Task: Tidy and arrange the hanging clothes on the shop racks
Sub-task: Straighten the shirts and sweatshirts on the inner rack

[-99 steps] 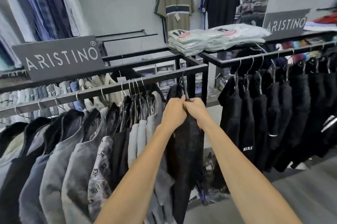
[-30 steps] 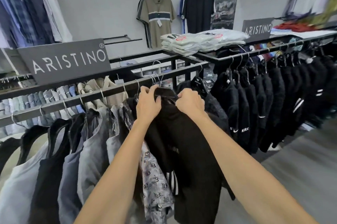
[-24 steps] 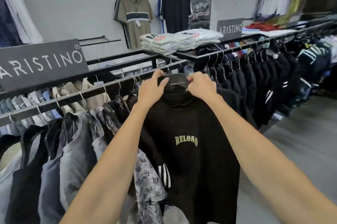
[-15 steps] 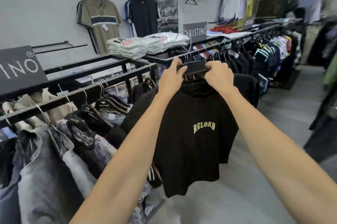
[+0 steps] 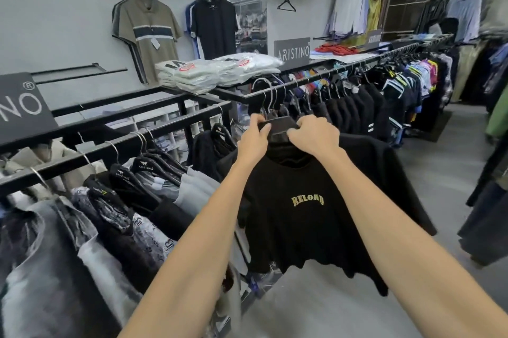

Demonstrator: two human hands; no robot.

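**Item:** tee (image 5: 308,227), black, short-sleeved, yellow "RELOAD" print on the chest.

**Location:** hangs straight below both hands on a black hanger (image 5: 280,130). The print faces the person and the hem swings free above the floor.

**Hands:** left hand (image 5: 254,135) and right hand (image 5: 313,135) sit close together with a short gap between them. Each has its fingers curled over the hanger, one either side of the neck. The collar cloth lies just under the knuckles.

**Hook:** a wire hook (image 5: 264,93) rises above the hands toward the far rail (image 5: 236,94) just beyond them. Whether it belongs to this hanger, or is seated on the rail, cannot be told.

**Neighbours:**
- Dark tops (image 5: 354,106) are packed along the far rail, right of the right hand.
- Grey and patterned tops (image 5: 189,189) hang on the near rail (image 5: 132,142), left of the left hand.
- Folded shirts (image 5: 217,73) are stacked beyond the left hand.

**Handling (judged):**
- The tee looks light, soft and limp, and is not fragile.
- It is likely to sway and drag on its neighbours if moved quickly, and the wide sleeves may snag.
- The cloth alone gives no firm hold and could slide off the hanger's shoulders; the neckline may stretch if tugged.
- The hanger is the stiff part. Hold it as it is held here, either side of the neck.
- Alternatively, put one hand at the hook's base to steer while the other parts the neighbours.
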